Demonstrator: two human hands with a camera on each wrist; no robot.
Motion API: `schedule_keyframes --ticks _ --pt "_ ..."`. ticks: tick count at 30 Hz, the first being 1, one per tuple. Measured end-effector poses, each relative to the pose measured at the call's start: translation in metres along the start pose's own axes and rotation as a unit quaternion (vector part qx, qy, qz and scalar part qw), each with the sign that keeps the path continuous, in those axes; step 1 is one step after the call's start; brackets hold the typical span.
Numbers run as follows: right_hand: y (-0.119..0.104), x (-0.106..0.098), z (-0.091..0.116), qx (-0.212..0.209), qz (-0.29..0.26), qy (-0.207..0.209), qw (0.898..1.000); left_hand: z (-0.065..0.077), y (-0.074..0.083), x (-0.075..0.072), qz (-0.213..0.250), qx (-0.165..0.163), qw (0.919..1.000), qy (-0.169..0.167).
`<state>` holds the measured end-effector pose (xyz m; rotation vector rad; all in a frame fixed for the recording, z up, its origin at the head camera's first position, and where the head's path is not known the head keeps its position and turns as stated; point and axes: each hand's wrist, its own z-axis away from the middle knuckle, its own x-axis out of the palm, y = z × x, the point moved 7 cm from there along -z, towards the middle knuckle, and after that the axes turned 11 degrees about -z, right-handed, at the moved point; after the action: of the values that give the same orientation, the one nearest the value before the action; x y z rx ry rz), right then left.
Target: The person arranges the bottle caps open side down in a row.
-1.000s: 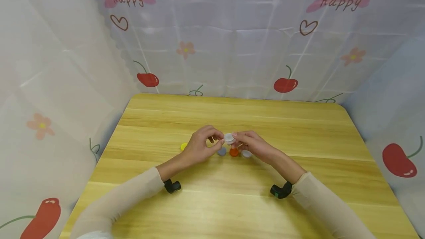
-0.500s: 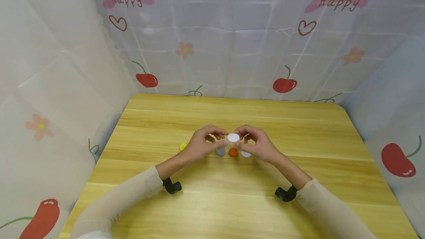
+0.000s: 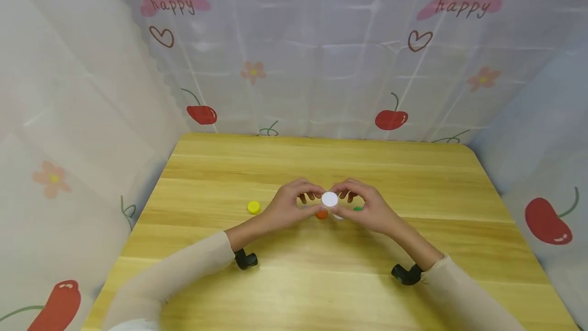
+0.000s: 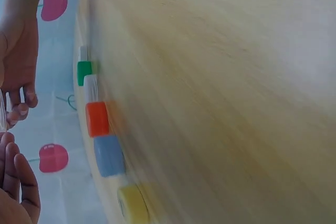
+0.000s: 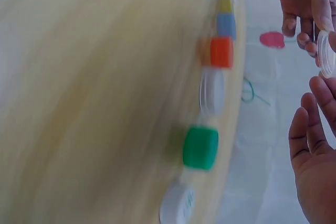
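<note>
Between my two hands is a round white cap (image 3: pixel 329 199), held up over the table with its flat face towards the head camera. My left hand (image 3: pixel 293 202) pinches its left edge between thumb and fingertips. On the opposite side, my right hand (image 3: pixel 370 207) pinches the right edge. The right wrist view shows the cap's pale ridged rim (image 5: pixel 326 56) from the side. Below the hands stand an orange cap (image 4: pixel 97 119), a blue-grey cap (image 4: pixel 109 155) and a green cap (image 5: pixel 200 148), partly hidden in the head view.
A yellow cap (image 3: pixel 253 207) lies left of my left hand. More caps continue the row, among them a white one (image 5: pixel 212 92) beside the green cap and another white one (image 5: pixel 177 203) at its end. A printed curtain (image 3: pixel 312 65) hangs behind the wooden table (image 3: pixel 294 280).
The white cap has shifted slightly right and tipped so its flat face shows more fully. My right hand changed its hold, then both hands moved right. The green cap has come into sight.
</note>
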<state>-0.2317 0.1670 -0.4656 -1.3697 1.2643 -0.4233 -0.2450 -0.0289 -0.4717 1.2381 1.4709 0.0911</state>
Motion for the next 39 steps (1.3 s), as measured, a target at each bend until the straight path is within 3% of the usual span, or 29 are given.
schedule_keyframes --ticks 5,10,16,21,28,34,39 --pt "-0.005 -0.026 0.020 -0.023 0.111 -0.009 0.994 -0.018 0.018 0.028 -0.067 0.041 0.9962 -0.036" --pt "0.000 -0.054 0.043 -0.016 0.185 -0.001 0.983 -0.044 0.036 0.064 -0.150 0.064 0.9840 -0.071" --pt "0.018 -0.080 0.072 0.017 0.228 0.005 0.973 -0.073 0.054 0.112 -0.201 0.052 0.9721 -0.109" --pt "0.035 -0.091 0.080 0.053 0.221 -0.002 0.974 -0.090 0.055 0.140 -0.243 0.027 0.9608 -0.131" --pt "0.060 -0.087 0.078 0.090 0.197 -0.033 0.976 -0.094 0.045 0.153 -0.267 -0.010 0.9509 -0.156" --pt "0.063 -0.082 0.074 0.079 0.211 -0.037 0.974 -0.093 0.040 0.155 -0.297 -0.012 0.9414 -0.160" --pt "0.063 -0.081 0.075 0.082 0.214 -0.035 0.973 -0.091 0.038 0.158 -0.296 -0.013 0.9409 -0.164"
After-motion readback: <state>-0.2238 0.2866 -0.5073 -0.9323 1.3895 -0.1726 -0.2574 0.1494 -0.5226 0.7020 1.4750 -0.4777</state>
